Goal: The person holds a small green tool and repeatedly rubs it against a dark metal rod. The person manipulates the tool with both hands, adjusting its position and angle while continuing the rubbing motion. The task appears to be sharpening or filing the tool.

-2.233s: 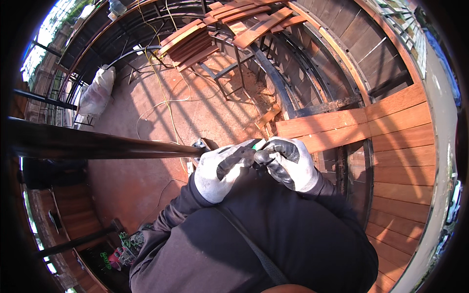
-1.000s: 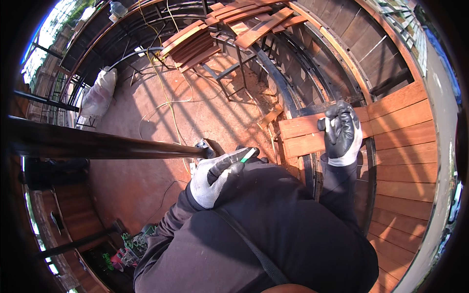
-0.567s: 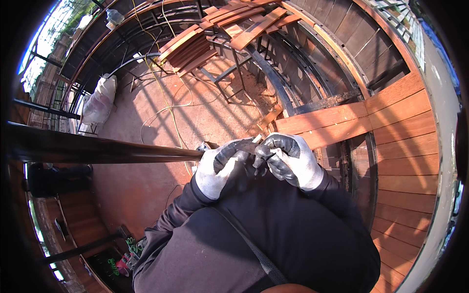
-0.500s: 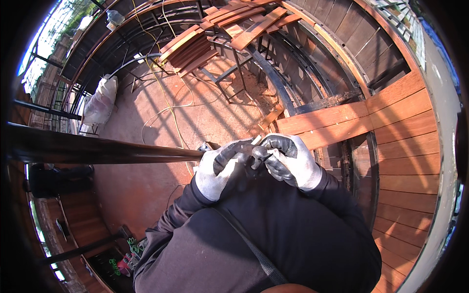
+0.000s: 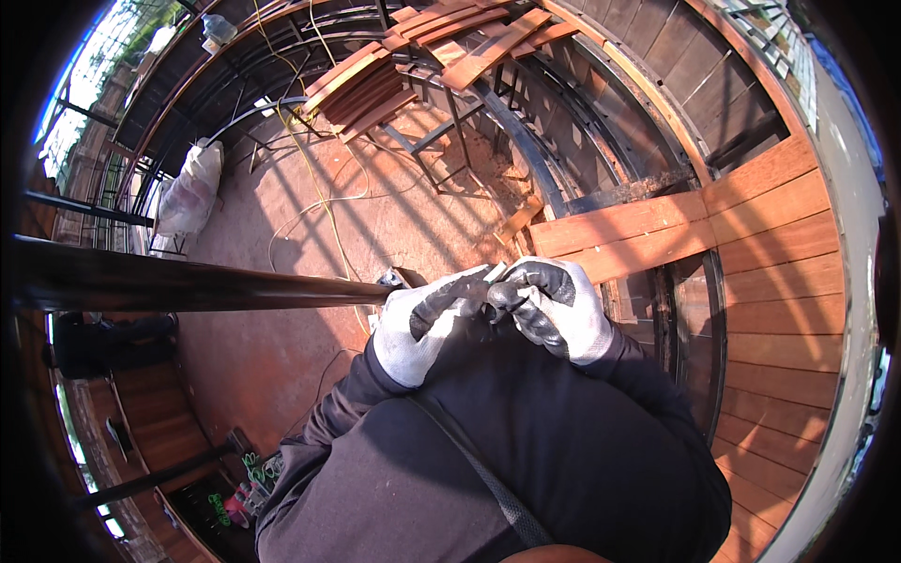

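Both my hands wear white work gloves with dark grey coated palms and fingers, held together in front of my chest. My left hand (image 5: 427, 319) is closed, its thumb and fingers pinched near the tips of the other hand. Curled inward, my right hand (image 5: 561, 308) presses its fingertips against those of the left. Between them a small pale stick-like piece (image 5: 496, 272) pokes up; its lower part is hidden by the gloves, and its kind cannot be made out.
A dark round post (image 5: 206, 281) runs in from the left up to my left hand. Reddish boards (image 5: 357, 89) are stacked on a metal frame ahead. Curved plank decking (image 5: 784, 310) lies right. A yellow cord (image 5: 328, 216) crosses the floor. A whitish sack (image 5: 192, 188) stands left.
The fingers have shifted slightly around the small piece, which shows less of its length above the gloves. Both hands stay together in nearly the same place.
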The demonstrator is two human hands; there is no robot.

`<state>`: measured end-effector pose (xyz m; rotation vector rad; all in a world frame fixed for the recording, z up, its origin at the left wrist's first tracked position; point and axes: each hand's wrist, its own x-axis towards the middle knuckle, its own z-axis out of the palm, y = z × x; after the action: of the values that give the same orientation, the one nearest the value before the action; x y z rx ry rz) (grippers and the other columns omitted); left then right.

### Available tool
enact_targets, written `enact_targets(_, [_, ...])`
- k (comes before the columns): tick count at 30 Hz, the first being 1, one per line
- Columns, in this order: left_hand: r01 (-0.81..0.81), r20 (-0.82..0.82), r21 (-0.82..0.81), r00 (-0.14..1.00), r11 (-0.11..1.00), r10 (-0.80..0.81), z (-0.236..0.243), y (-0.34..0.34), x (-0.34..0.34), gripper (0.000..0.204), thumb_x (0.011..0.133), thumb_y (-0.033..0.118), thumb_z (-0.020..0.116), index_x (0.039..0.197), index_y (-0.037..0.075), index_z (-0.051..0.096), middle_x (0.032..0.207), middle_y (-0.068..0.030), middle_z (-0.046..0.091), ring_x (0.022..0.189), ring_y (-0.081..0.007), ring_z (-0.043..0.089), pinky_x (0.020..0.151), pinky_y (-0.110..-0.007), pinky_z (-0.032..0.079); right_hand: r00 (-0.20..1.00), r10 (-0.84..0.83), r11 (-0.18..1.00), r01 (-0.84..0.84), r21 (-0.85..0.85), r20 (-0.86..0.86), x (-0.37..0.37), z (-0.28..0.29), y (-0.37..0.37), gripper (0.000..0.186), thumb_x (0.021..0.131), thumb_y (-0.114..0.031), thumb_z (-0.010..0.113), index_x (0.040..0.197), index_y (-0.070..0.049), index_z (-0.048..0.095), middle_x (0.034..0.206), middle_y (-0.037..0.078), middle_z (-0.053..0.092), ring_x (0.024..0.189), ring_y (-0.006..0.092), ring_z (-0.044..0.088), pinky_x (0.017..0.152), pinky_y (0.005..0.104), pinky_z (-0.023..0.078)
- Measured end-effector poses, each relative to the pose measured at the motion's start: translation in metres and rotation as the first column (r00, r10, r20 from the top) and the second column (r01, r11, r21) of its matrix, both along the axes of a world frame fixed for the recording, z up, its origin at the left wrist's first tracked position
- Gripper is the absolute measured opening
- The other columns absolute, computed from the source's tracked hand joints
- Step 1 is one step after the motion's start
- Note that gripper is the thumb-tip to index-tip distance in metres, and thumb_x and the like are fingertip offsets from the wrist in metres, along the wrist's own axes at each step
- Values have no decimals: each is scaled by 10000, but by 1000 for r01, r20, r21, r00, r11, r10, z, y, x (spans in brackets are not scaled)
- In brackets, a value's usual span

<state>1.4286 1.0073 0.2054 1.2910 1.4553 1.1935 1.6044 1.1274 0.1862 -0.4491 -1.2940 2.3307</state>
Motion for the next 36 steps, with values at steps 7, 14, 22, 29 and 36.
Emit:
enact_targets(7, [23, 43, -67, 999, 998, -20, 6, 1, 1, 339, 951, 49, 527, 1284, -2, 572, 862, -86, 693, 712, -149, 672, 710, -262, 518, 993, -82, 996, 85, -38, 79, 8, 0, 4, 107, 949, -67, 564, 920, 31, 599, 751, 126, 643, 445, 4, 421, 402, 153, 316])
enact_targets(14, [72, 6, -71, 997, 995, -71, 12, 9, 2, 327, 969, 74, 506, 1274, -21, 578, 834, -58, 686, 680, -118, 630, 682, -250, 503, 941, -339, 927, 335, 172, -5, 27, -10, 16, 151, 972, -113, 538, 1003, 14, 613, 816, 77, 629, 541, 43, 502, 546, 200, 420])
enact_targets(22, [13, 497, -193, 863, 981, 86, 9, 2, -2, 393, 994, 320, 481, 1177, -21, 546, 718, -48, 598, 450, -66, 480, 433, -198, 374, 737, -656, 679, 671, 298, -164, 94, 11, 87, 358, 970, -328, 547, 889, 15, 614, 496, -55, 331, 423, 49, 327, 582, 276, 444])
enact_targets(29, [35, 399, -290, 913, 957, 87, 14, 16, 4, 330, 1011, 290, 468, 1077, -12, 583, 668, -54, 589, 453, -81, 506, 430, -212, 385, 984, -73, 990, 52, -134, -160, 24, -11, 18, 267, 943, -210, 621, 1038, 39, 610, 887, 147, 680, 572, 102, 584, 572, 245, 497])
enact_targets(36, [57, 430, -242, 901, 968, 55, 11, 11, 0, 204, 954, 98, 479, 1094, -3, 588, 713, -38, 637, 508, -85, 553, 490, -227, 441, 999, 47, 995, -48, -89, -7, 3, -4, 8, 148, 930, -40, 556, 1054, 33, 590, 901, 188, 680, 623, 130, 629, 635, 288, 559])
